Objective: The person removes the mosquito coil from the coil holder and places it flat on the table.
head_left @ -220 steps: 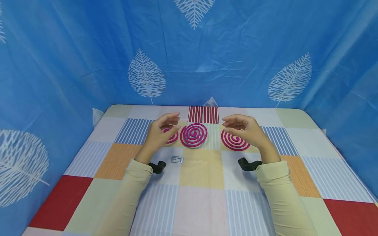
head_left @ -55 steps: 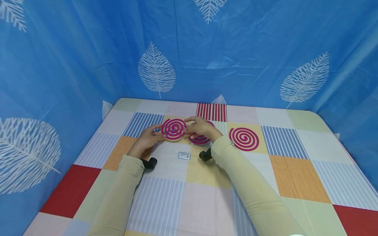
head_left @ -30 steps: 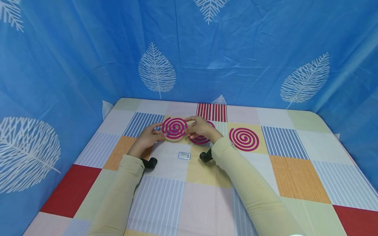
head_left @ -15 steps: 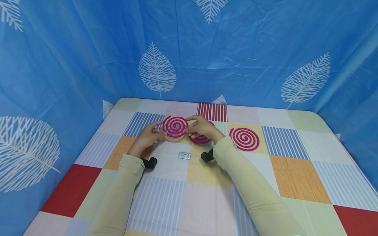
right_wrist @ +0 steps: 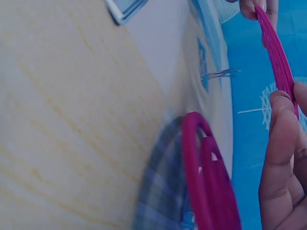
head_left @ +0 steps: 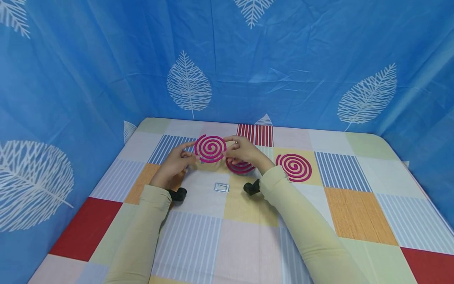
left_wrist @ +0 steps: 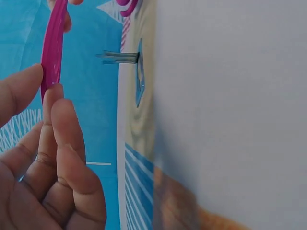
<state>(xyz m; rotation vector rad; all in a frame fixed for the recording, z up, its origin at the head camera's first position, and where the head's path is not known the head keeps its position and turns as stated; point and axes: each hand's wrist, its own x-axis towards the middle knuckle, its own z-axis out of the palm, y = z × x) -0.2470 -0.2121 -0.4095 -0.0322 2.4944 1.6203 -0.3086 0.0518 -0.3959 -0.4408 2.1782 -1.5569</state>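
Note:
Both hands hold a magenta mosquito coil [head_left: 211, 148] by its opposite edges, raised above the table. My left hand [head_left: 174, 162] pinches the left rim between thumb and fingertips, as the left wrist view shows on the coil's thin edge [left_wrist: 53, 52]. On the other side, my right hand [head_left: 247, 152] pinches the right rim. Beneath it stands a small metal coil stand [left_wrist: 139, 79] with its prong bent upright. Partly behind my right hand, a second coil [head_left: 239, 169] sits raised over another metal piece, seen in the right wrist view.
A third coil [head_left: 294, 167] lies to the right on the patchwork tablecloth [head_left: 248, 244]. A flat metal stand [head_left: 221, 187] lies in front of the hands. A blue curtain [head_left: 283, 59] with white leaves encloses the back and sides.
Earlier the hands hovered apart over the table; the right then moved left, and both took hold of the left coil. Over the last second the coil has risen off its stand.

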